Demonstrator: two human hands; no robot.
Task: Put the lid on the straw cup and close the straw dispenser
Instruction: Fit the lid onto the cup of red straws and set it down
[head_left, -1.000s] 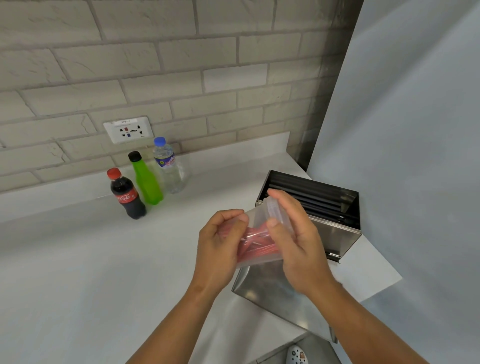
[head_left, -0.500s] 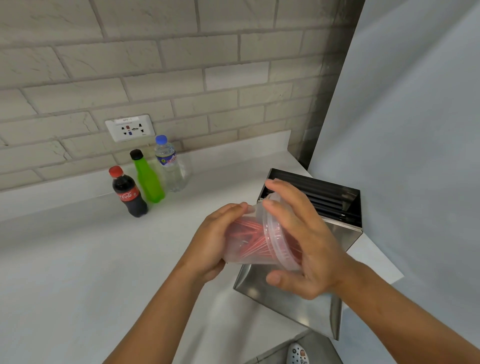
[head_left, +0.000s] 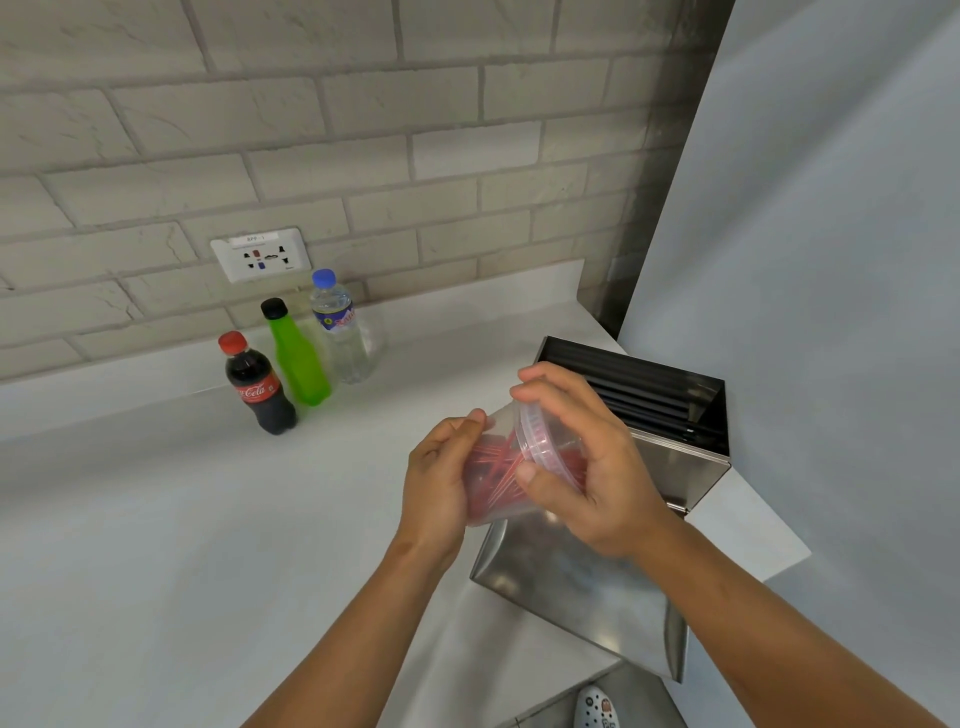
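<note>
A clear plastic straw cup (head_left: 496, 480) with red straws inside lies tilted on its side in the air above the counter. My left hand (head_left: 441, 478) grips its base. My right hand (head_left: 582, 467) is wrapped over the clear lid (head_left: 540, 441), which sits on the cup's mouth. Behind and below stands the steel straw dispenser (head_left: 670, 467), open, with black straws (head_left: 639, 400) showing in its bin. Its steel door (head_left: 582, 587) hangs down flat toward me over the counter edge.
A cola bottle (head_left: 257, 387), a green bottle (head_left: 297, 356) and a water bottle (head_left: 340, 327) stand by the brick wall under a socket (head_left: 260, 254). The white counter (head_left: 156, 519) ends just right of the dispenser, beside a grey wall (head_left: 831, 260).
My right hand has shifted its grip around the lid, the thumb moving from under the cup up to the rim. The cup has stayed tilted in nearly the same place.
</note>
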